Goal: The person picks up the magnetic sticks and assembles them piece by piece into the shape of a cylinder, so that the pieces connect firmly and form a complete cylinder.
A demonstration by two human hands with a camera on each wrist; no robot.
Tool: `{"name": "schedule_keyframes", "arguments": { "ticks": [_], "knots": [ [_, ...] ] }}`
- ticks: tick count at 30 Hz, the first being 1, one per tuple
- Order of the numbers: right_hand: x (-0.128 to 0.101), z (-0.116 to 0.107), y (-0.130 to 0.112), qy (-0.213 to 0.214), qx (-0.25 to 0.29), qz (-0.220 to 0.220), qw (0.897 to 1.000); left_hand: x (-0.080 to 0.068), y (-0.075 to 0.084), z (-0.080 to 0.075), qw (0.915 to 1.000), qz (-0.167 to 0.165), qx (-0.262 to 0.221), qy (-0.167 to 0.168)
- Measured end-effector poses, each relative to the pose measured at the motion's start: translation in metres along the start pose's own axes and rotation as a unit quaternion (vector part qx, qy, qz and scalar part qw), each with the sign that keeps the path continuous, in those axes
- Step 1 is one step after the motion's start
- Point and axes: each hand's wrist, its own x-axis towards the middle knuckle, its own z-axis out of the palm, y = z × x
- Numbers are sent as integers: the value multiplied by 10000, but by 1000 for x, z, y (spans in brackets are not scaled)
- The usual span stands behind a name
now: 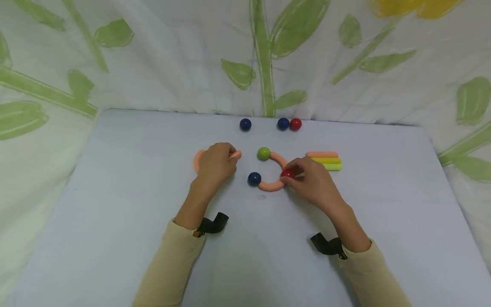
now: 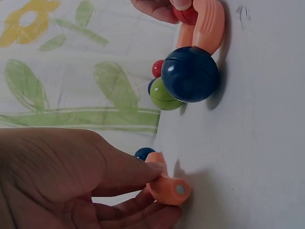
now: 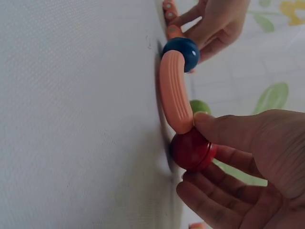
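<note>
Red ball [image 3: 192,149] pinched by right fingers [image 3: 224,130]; left wrist view alone shows left fingers [image 2: 128,172] gripping orange curve [image 2: 167,187].

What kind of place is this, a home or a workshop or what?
Probably a home play setup. A pale table is backed by a draped sheet printed with green leaves, and on it lie toy balls and curved rods that the left hand and right hand are joining.
</note>
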Motion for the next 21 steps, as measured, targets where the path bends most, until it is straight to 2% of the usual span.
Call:
{"name": "schedule_keyframes", "arguments": {
  "ticks": [5,15,21],
  "knots": [
    [-1,-3,5,-119,259,17,9996,2,3,1,9998,-55,-189,41],
    [3,-6,6,-220,248,-9,9994,5,2,5,9947,-267,-893,-434],
    [2,-8,8,-265,292,32,9992,8,5,9,9925,-315,-976,-662]
  ]
}}
